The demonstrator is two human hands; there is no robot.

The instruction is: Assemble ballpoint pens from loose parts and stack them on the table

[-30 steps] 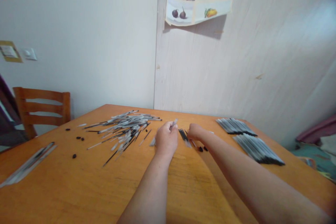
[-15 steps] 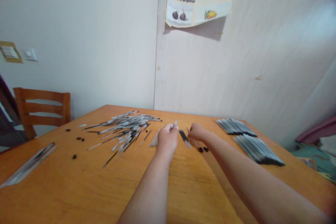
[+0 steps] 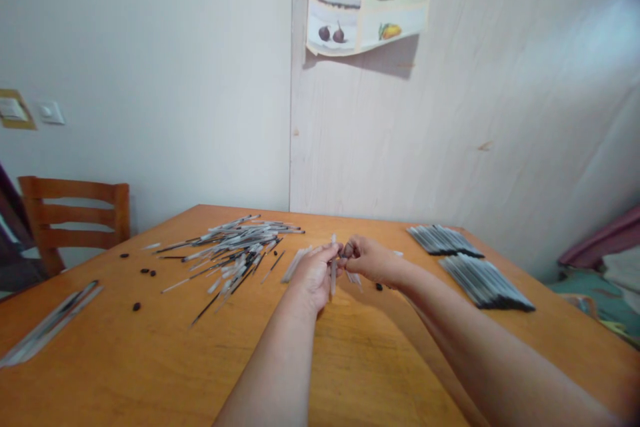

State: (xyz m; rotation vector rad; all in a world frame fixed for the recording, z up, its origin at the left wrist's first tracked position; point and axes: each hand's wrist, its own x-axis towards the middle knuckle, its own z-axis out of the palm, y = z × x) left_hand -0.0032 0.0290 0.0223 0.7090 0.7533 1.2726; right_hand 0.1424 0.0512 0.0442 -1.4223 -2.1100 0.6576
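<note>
Table (image 3: 150, 360) against a pale wall (image 3: 200, 80): two-handed work on one tube (image 3: 333, 278).
Left hand (image 3: 315, 273) is closed around the tube, over the table's middle toward the far edge. Right hand (image 3: 370, 260) is pinched narrow beside it, apparently on a dark piece (image 3: 343, 255) too small to identify. Loose pile (image 3: 240, 243) lies toward the far left corner; rows (image 3: 485, 280) lie along the right edge. Step in hand, as judged: fingertip work where piece and tube meet. Next move appears to call for a steady left hold and fine right-hand alignment.
</note>
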